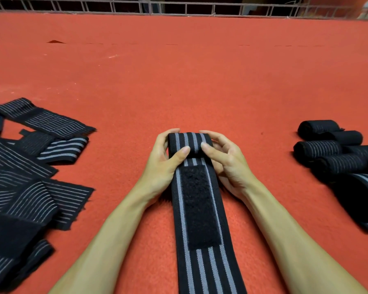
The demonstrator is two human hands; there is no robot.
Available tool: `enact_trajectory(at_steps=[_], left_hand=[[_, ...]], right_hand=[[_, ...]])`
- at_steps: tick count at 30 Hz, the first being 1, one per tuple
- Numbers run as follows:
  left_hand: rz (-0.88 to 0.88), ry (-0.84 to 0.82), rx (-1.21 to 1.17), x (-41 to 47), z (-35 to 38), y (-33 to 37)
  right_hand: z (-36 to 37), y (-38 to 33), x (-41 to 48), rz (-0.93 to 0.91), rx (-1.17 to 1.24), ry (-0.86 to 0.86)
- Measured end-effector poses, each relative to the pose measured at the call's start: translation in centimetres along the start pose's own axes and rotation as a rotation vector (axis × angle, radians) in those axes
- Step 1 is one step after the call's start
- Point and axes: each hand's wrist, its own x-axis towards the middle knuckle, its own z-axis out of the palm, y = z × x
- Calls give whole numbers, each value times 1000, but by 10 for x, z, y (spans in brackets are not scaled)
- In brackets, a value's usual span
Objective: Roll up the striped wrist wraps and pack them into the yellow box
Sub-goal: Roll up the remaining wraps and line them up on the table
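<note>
Nearest: unrolled tail of the striped wrist wrap [202,262] lying flat on the red mat [179,81], dark fastening patch [200,204] face up. Just beyond: rolled part [188,141] gripped at both ends, left hand [164,164] and right hand [227,166] curled round it, thumbs pressing on top. Judged partly wound, with the whole patch length yet to take in. Left side: heap of flat wraps [30,166], overlapping, not yet rolled, seemingly the larger share of the work. Right side, well apart from the hands: cluster of finished rolls [327,149] touching one another, exact count unclear. Farther out: mat running to a metal railing [179,7]. Shows no yellow box anywhere; packing judged not begun, so far as can be seen
</note>
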Motion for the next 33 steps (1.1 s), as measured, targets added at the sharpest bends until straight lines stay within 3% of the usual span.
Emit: enact_trajectory(at_steps=[7, 11, 15, 18, 23, 33], left_hand=[[143, 10, 92, 1, -1, 3], [132, 23, 80, -1, 2, 1], [70, -88, 77, -4, 6, 1], [5, -117, 137, -4, 6, -6], [-138, -107, -6, -1, 7, -9], [-110, -20, -32, -1, 4, -9]], right_hand=[[13, 5, 2, 60, -200, 97], [19, 5, 1, 17, -369, 147], [16, 8, 1, 15, -466, 158], [16, 10, 1, -9, -436, 164], [17, 9, -3, -101, -326, 137], [20, 12, -4, -125, -258, 78]])
